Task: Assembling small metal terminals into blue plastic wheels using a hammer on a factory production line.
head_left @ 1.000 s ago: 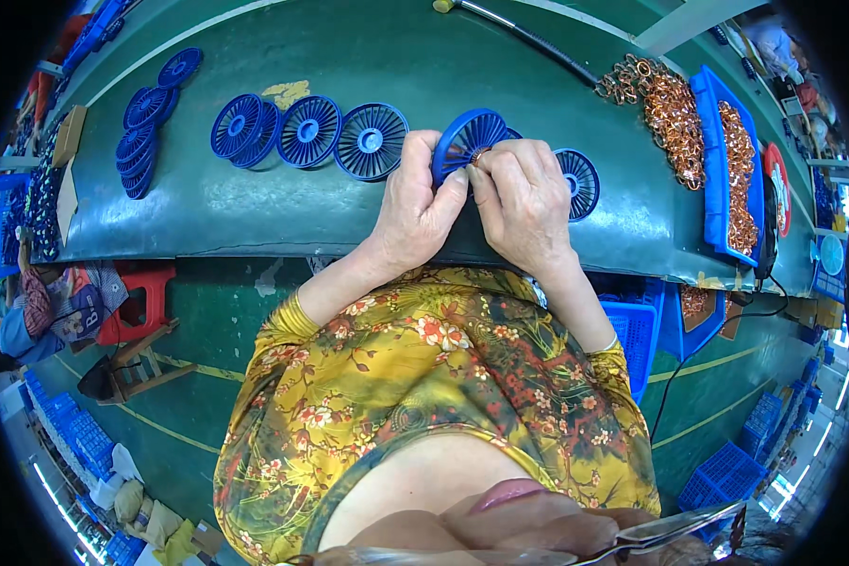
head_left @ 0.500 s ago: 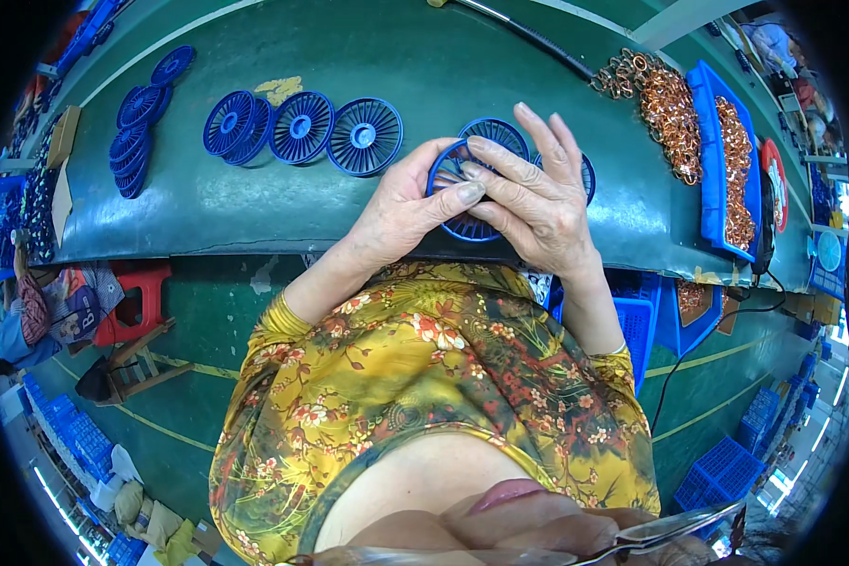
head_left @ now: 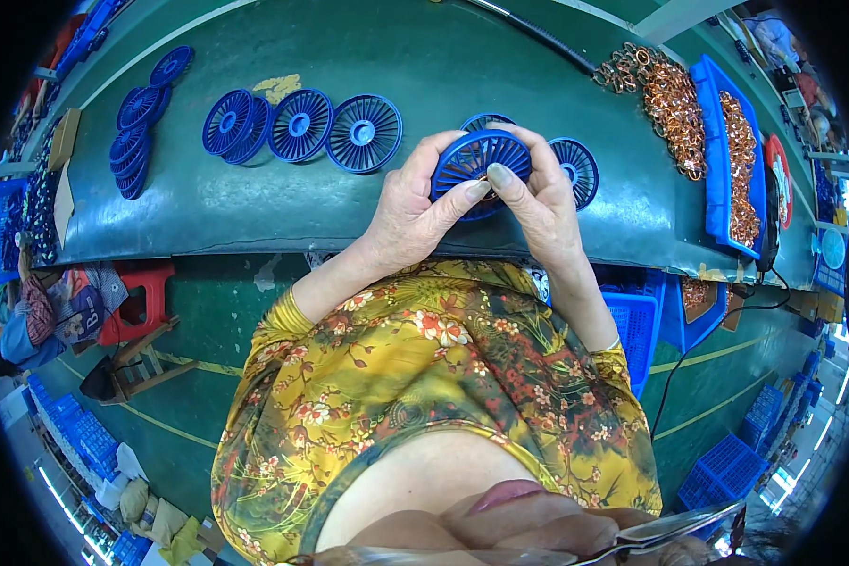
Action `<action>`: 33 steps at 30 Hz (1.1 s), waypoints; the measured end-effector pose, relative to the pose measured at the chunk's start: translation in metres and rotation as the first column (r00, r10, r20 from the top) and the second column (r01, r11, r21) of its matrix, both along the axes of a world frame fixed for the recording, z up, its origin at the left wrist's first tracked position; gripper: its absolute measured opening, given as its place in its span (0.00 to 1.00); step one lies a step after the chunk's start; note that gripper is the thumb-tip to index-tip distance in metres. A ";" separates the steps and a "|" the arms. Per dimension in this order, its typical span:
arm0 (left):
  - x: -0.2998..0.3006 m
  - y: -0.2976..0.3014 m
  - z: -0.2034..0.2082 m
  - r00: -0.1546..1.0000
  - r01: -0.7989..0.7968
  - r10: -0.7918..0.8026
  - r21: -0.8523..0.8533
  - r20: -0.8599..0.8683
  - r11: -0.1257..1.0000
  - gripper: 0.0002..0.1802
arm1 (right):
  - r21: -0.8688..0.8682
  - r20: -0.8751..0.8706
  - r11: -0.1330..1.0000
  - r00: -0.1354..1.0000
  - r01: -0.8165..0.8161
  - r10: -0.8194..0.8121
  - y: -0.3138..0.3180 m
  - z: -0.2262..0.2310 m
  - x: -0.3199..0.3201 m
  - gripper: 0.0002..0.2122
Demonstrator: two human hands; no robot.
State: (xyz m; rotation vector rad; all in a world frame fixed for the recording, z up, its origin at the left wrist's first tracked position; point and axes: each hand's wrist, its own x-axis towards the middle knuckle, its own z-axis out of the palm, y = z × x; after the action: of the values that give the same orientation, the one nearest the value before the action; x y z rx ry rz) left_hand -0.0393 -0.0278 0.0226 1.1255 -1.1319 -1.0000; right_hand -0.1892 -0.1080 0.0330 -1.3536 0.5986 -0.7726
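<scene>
Between my two hands, above the near part of the green table, is a blue plastic spoked disc [head_left: 479,156], tilted. My left hand [head_left: 413,203] grips its left side and my right hand [head_left: 549,203] its right side, fingers wrapped around the rim. Both thumbs press together at the disc's hub, where a bit of copper colour shows; the thumbs mostly hide it. Just beyond the held disc lies another blue disc [head_left: 484,121], partly covered. To the right of my right hand rests one more disc [head_left: 575,173].
Several similar discs [head_left: 364,134] lie in a row at left, with an overlapping stack [head_left: 130,151] farther left. A heap of copper rings [head_left: 672,118] spreads at right beside a blue tray [head_left: 717,179] holding more. A black-handled rod [head_left: 547,45] lies at the back. Blue crates [head_left: 632,325] stand below the table edge.
My right hand's raised fingers have come down around the disc's far rim. Both thumbs now meet at the hub, and the disc has tilted and shifted slightly right.
</scene>
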 end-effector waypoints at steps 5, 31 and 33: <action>0.001 0.001 -0.001 0.998 -0.015 0.015 0.001 0.057 1.000 0.25 | 0.001 -0.039 0.999 0.998 0.047 -0.047 0.001 -0.002 0.001 0.17; 0.000 -0.004 -0.005 0.861 0.074 0.039 0.202 -0.507 0.977 0.20 | -0.934 -0.163 0.356 0.872 0.014 -0.462 -0.004 -0.007 0.002 0.15; 0.001 -0.002 -0.004 0.848 0.109 0.020 0.211 -0.530 0.971 0.20 | -0.939 -0.198 0.343 0.842 -0.017 -0.502 0.000 -0.005 0.002 0.14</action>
State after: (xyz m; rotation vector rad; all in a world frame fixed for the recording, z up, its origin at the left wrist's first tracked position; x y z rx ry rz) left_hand -0.0379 -0.0294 0.0185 0.9175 -0.6019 -1.4049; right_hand -0.1875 -0.1084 0.0278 -2.6370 0.8069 -1.1321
